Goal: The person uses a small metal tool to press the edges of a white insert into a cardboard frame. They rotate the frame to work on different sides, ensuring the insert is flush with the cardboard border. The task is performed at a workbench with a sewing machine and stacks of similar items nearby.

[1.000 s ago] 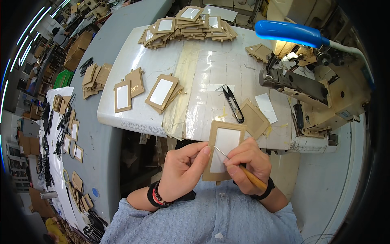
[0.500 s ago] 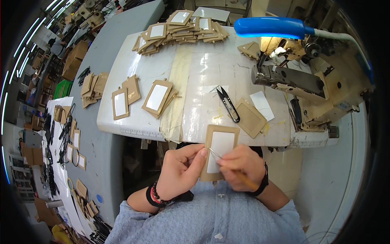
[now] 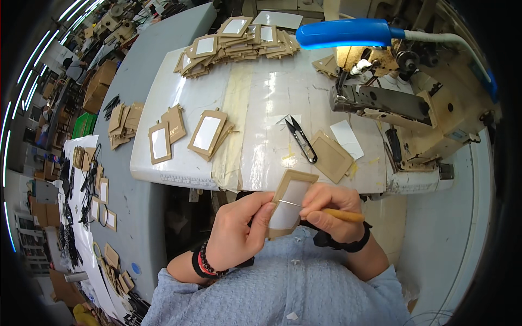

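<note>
A tan badge holder [image 3: 289,190] with a white window is pinched along its left edge by my left hand [image 3: 237,227], tilted over my lap at the table's front edge. My right hand [image 3: 338,211] grips an awl [image 3: 347,215] by its wooden handle. The awl's thin metal shaft crosses the window, its tip at the holder's left border near my left thumb. Whether the tip pierces the border I cannot tell. Just beyond the holder lie black thread snips [image 3: 302,140], overlapping a flat tan badge holder [image 3: 328,157]. A white card [image 3: 347,139] lies beside that one.
A heap of badge holders [image 3: 234,43] covers the table's far side, with smaller stacks [image 3: 207,132] at the left. A sewing machine [image 3: 391,106] stands at the right under a blue lamp [image 3: 345,35]. The grey side table [image 3: 142,70] carries more pieces and black cords.
The badge holder has turned and tilted in my left hand. My right hand has rotated, so the awl's handle now points right instead of down toward me.
</note>
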Demonstrator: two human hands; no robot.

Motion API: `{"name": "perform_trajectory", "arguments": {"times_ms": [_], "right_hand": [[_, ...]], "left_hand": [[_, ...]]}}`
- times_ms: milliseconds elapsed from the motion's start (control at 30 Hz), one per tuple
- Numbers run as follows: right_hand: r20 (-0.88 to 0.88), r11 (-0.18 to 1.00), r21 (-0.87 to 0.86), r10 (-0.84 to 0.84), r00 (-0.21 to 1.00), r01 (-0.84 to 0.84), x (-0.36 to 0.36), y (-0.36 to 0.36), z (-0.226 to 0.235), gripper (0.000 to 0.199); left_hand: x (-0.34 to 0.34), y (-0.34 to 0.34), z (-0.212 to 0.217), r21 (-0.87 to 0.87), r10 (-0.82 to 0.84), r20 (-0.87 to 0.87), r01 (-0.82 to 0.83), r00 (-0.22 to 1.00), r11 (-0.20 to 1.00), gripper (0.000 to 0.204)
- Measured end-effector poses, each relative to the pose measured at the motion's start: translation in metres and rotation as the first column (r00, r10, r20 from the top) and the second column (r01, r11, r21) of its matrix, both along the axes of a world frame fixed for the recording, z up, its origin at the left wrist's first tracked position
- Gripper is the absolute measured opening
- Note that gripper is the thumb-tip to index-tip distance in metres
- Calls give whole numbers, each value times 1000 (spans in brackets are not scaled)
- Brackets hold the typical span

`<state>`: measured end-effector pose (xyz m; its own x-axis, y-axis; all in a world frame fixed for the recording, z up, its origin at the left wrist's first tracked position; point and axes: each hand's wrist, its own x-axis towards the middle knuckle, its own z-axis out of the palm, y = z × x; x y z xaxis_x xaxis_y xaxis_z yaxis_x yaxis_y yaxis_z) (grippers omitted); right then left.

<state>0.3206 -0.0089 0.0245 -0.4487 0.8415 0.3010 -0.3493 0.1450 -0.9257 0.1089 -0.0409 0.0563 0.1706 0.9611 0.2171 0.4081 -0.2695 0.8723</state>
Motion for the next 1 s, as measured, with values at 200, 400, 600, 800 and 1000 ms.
{"name": "perform_trajectory", "arguments": {"times_ms": [200,400,600,800,1000], "right_hand": [[157,843,507,-296,942,180,-9,-4,1,15],[185,381,922,-587,788,68,-11,-7,-5,35],[212,517,848,-536,817,120,-19,-8,0,26],[247,596,796,-479,843,105,-23,-11,2,25],[-23,815,436,-414,910,381,-9,-24,8,23]], "left_hand": [[4,-3,1,-180,49,128,-26,991,983,17],[8,-6,-1,-185,74,170,-42,983,982,17],[7,-5,-1,-259,88,296,-9,951,966,16],[5,-5,-6,-283,104,329,-7,939,959,16],[-2,-4,-9,-412,155,377,16,913,911,18]]}}
